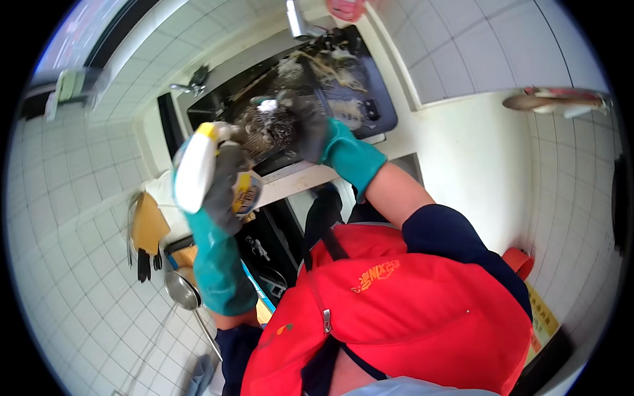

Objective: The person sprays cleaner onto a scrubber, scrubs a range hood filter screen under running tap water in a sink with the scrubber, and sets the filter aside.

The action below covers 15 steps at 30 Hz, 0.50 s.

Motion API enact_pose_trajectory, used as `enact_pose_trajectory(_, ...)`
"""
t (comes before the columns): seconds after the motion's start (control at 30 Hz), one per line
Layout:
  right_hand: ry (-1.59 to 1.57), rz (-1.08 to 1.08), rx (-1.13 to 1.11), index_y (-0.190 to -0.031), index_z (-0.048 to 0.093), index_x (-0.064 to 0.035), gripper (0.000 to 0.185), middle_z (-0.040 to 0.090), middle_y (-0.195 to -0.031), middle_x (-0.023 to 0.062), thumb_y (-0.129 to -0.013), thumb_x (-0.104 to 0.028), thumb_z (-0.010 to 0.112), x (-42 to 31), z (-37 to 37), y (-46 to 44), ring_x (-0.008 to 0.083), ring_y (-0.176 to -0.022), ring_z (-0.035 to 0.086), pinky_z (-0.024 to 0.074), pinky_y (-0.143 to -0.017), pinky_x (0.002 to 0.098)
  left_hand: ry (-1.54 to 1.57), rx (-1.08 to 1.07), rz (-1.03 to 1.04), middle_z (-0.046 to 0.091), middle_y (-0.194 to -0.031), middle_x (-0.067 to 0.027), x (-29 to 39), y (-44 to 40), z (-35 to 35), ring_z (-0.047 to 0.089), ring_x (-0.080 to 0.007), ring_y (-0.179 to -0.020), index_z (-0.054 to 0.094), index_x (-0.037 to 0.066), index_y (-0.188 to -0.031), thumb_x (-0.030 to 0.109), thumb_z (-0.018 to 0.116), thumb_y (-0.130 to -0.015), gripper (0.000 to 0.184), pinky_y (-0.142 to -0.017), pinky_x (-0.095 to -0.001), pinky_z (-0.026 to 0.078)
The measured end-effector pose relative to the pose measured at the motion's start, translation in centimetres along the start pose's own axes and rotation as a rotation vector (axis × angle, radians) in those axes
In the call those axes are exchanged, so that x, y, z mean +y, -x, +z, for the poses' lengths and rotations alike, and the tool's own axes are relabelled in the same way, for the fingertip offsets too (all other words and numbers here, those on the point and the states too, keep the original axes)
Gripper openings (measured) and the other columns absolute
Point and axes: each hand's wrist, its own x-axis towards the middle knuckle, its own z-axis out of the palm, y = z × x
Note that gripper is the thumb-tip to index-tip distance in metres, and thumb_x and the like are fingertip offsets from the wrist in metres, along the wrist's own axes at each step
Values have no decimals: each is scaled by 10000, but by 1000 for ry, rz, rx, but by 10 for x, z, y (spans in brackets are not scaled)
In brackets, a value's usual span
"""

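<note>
My left hand [228,175], in a green and grey rubber glove, is wrapped round a white spray bottle [198,165] with a yellow top and a blue-yellow label. My right hand [307,129], gloved the same way, grips a dark, wet, round mesh-like object [267,125] with a dab of white foam on it. That object is over the front part of a dark sink [380,92], whose basin is streaked with suds and brownish residue. The spray bottle's nozzle is close to the object's left side.
A chrome faucet [297,23] stands behind the sink, with a pink item [345,9] beside it. Knives and a wooden board [149,224] hang at left above a metal ladle [183,289]. A wooden spoon [528,102] is on the right wall. White counter [462,158] lies right of the sink.
</note>
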Motion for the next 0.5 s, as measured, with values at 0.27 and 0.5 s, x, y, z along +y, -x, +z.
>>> enact_pose_trajectory(0.27, 154, -84, 135, -1326, 624, -63, 429, 694, -1138, 74, -903, -28, 556, 5, -44, 72, 164, -1036, 675, 582, -866, 320, -92, -588, 421, 661, -1252, -155, 8, 20, 79, 673, -215, -994, 599, 6, -1354, 198, 675, -974, 433, -926, -358, 553)
enact_pose_trajectory(0.5, 165, -113, 477, -1333, 615, -53, 425, 692, -1140, 81, -910, -53, 568, 20, -94, 192, 167, -1033, 674, 575, -859, 312, 178, -1140, 467, 717, -1205, -109, -93, 55, 335, 696, -339, -1101, 662, 152, -1281, 300, 869, -743, 595, -962, -443, 559)
